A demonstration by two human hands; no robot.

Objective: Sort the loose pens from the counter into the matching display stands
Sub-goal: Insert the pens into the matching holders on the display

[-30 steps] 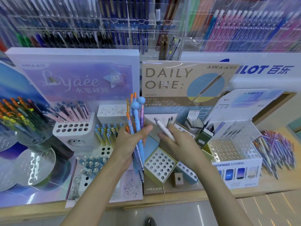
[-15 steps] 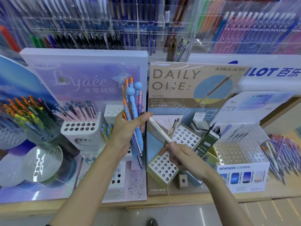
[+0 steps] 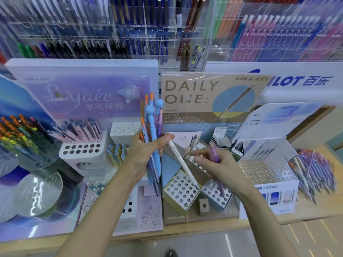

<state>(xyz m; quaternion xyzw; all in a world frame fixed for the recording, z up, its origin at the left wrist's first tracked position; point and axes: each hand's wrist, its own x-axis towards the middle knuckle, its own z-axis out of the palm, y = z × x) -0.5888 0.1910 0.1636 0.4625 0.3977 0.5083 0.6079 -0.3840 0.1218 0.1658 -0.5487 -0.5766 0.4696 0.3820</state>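
My left hand (image 3: 141,156) grips a bundle of pens (image 3: 153,127), blue ball-topped and orange-tipped ones, upright in front of the Lyaée stand (image 3: 83,147). A white pen (image 3: 181,160) leans with its tip in a hole of the Daily One stand's perforated block (image 3: 181,193); its top end lies by my left thumb. My right hand (image 3: 220,167) is just right of that pen, its fingers curled round a purple pen (image 3: 215,154) and its index finger stretched towards the white pen. A heap of loose pens (image 3: 315,167) lies on the counter at far right.
A clear Pathfinder box (image 3: 265,169) with a perforated top stands right of my right hand. A second perforated block (image 3: 215,195) sits beside the first. At left are a round rack of coloured pens (image 3: 20,134) and shiny discs (image 3: 37,193). Acrylic racks of pens (image 3: 130,34) fill the wall.
The white pen has gone down, its tip now in the perforated block. My right hand has slid off it to the right, and a purple pen now shows in that hand.
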